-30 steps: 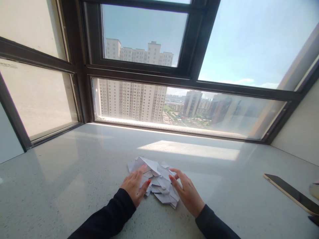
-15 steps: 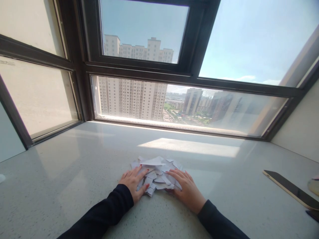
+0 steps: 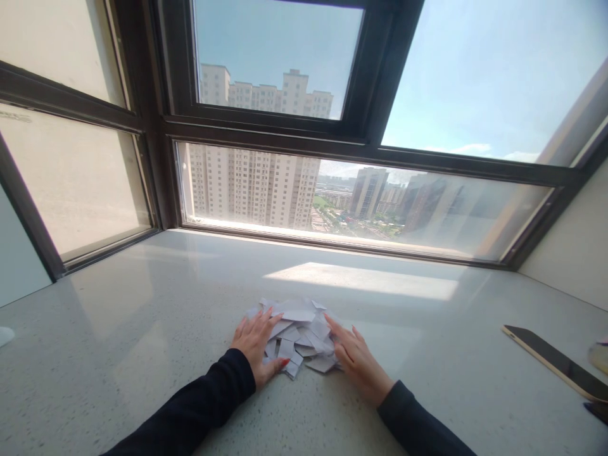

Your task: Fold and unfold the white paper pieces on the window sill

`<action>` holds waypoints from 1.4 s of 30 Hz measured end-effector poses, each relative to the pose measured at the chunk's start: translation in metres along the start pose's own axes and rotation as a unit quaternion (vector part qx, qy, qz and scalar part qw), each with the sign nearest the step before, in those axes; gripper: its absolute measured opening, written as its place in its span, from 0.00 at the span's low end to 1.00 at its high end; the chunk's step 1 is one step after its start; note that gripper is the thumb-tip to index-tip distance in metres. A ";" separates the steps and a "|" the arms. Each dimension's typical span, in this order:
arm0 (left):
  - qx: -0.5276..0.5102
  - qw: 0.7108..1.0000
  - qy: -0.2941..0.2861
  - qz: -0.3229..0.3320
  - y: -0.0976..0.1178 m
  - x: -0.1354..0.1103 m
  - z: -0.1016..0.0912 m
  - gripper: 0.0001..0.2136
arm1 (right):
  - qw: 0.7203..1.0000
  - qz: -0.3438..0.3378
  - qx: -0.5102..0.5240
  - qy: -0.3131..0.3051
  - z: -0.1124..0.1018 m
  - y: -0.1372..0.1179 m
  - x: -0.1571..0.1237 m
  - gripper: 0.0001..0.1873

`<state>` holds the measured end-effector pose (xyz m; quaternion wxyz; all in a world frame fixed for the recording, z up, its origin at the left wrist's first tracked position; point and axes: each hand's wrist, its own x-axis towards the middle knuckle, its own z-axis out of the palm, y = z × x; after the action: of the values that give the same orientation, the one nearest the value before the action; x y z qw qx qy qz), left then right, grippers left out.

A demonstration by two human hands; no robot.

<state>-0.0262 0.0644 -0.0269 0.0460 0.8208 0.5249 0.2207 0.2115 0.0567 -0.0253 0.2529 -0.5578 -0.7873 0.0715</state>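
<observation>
A loose heap of white paper pieces [image 3: 304,337] lies on the pale speckled windowsill, between my two hands. My left hand [image 3: 258,347] rests against the heap's left side, fingers spread over the scraps and thumb along the near edge. At the right side, my right hand [image 3: 357,358] touches the papers with its fingers stretched forward; its thumb is hidden. Neither hand has closed around a piece. Dark sleeves cover both wrists.
A phone-like flat device [image 3: 553,361] lies on the sill [image 3: 156,354] at the right. Beyond it, a partly visible object sits at the frame's edge. A dark-framed window [image 3: 361,250] bounds the far side, and a small white item [image 3: 6,335] shows at far left.
Both hands have shifted slightly around the heap, and the right hand has turned more onto its edge. The paper pieces between them have moved a little, with some now differently arranged.
</observation>
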 end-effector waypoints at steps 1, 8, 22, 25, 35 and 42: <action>-0.002 1.000 -0.015 -0.008 -0.004 0.001 0.003 0.33 | 1.000 -0.017 0.018 0.001 -0.002 -0.007 -0.001 0.24; -0.001 0.998 0.043 -0.048 -0.017 0.009 0.002 0.25 | 0.997 -0.075 -0.023 -0.010 -0.012 -0.027 -0.004 0.32; 0.058 0.992 0.025 -0.110 -0.006 0.004 0.000 0.25 | 0.995 0.052 -0.073 0.035 -0.001 -0.001 0.001 0.29; 0.010 0.996 0.026 -0.081 -0.002 0.002 0.002 0.28 | 0.999 0.021 -0.036 -0.005 0.000 -0.008 -0.001 0.28; -0.098 0.995 0.016 -0.017 0.006 0.000 -0.010 0.29 | 0.990 -0.132 -0.041 0.002 -0.012 -0.026 -0.002 0.39; 0.016 0.998 -0.036 0.041 0.013 -0.004 -0.008 0.51 | 0.996 -0.085 -0.017 -0.010 -0.005 -0.023 -0.001 0.19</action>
<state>-0.0195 0.0541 -0.0172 0.0425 0.8495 0.4927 0.1841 0.1946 0.0462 -0.0123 0.2405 -0.4922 -0.8355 0.0424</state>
